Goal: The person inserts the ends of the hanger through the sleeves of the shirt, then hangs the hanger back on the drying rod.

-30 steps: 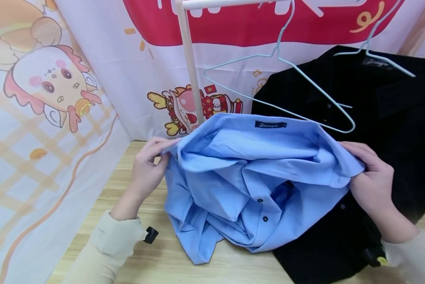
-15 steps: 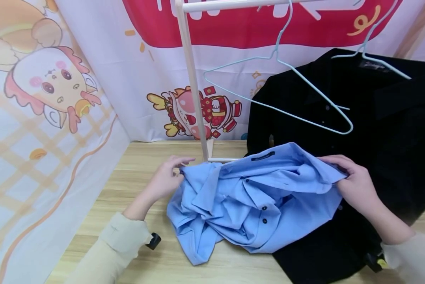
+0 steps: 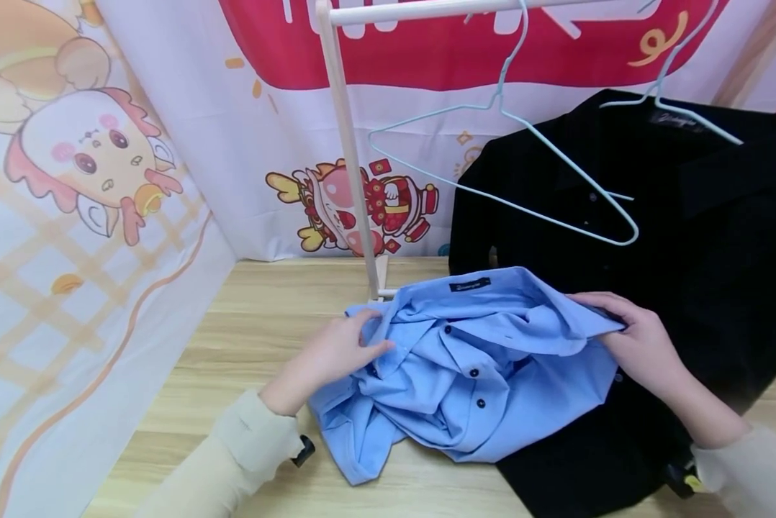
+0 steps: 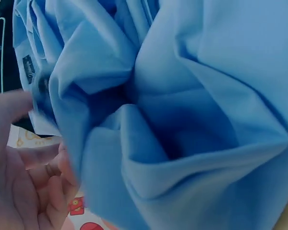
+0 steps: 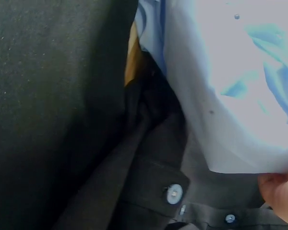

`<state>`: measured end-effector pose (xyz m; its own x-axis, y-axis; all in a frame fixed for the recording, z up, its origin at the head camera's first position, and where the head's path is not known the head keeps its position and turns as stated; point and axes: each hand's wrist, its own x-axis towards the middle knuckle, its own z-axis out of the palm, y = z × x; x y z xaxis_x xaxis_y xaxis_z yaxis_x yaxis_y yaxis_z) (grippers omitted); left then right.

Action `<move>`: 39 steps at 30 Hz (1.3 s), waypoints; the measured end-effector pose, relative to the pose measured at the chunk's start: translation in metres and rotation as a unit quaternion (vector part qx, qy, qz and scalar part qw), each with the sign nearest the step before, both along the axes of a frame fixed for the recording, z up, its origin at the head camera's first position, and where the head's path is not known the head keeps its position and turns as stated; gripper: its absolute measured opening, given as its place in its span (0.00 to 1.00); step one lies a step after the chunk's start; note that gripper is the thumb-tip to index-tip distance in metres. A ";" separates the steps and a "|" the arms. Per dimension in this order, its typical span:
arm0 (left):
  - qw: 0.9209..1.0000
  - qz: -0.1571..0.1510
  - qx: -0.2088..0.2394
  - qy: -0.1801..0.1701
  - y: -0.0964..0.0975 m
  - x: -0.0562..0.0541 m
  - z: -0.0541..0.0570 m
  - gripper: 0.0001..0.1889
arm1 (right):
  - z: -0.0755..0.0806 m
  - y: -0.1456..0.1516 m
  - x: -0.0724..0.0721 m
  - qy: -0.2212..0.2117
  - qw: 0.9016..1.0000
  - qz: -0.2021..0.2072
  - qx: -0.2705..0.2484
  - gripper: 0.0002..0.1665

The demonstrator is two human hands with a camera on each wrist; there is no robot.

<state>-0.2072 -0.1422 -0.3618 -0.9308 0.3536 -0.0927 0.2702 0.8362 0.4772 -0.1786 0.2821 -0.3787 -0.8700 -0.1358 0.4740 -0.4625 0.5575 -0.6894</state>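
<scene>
A crumpled light blue button-up shirt [image 3: 440, 374] lies with its collar raised and its black neck label [image 3: 470, 285] facing up. My left hand [image 3: 336, 349] is at the left side of the collar, thumb in front and fingers behind the cloth; in the left wrist view the fingers [image 4: 50, 191] are curled beside the fabric. At the collar's right corner, my right hand [image 3: 643, 345] pinches the cloth between thumb and fingers. Only part of that hand [image 5: 281, 196] shows in the right wrist view, under the collar edge.
A pale blue wire hanger [image 3: 501, 158] hangs bare from the wooden rack [image 3: 345, 129] behind the shirt. To its right a black shirt [image 3: 621, 237] hangs on a second hanger [image 3: 656, 101], its lower part spread on the wooden table [image 3: 258, 302]. Printed curtains [image 3: 232, 144] stand behind and left.
The raised collar has come down toward the table and its left side has folded inward. My left hand has moved right along the collar; my right hand has come lower and slightly left.
</scene>
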 end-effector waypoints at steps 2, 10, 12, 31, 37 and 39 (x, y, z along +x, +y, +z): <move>1.000 0.012 -0.002 0.009 0.000 -0.001 -0.001 0.28 | 0.002 0.000 0.002 -0.014 1.000 0.000 0.011 0.25; 0.990 0.048 0.072 0.108 -0.009 -0.004 0.011 0.20 | 0.010 0.007 0.005 -0.029 0.996 0.040 0.069 0.38; 0.982 0.061 0.104 0.143 -0.013 -0.007 0.014 0.17 | 0.010 0.008 0.004 -0.019 0.996 0.054 0.070 0.39; 0.905 0.121 0.311 0.264 -0.022 -0.015 0.013 0.06 | 0.011 -0.039 0.015 -0.029 0.983 0.053 0.173 0.59; 0.872 0.115 0.360 0.311 -0.020 -0.013 0.017 0.06 | 0.011 -0.041 0.009 0.131 0.982 0.015 0.135 0.29; 0.862 0.111 0.370 0.328 -0.020 -0.013 0.020 0.06 | 0.016 -0.039 0.004 0.188 0.971 0.031 0.142 0.23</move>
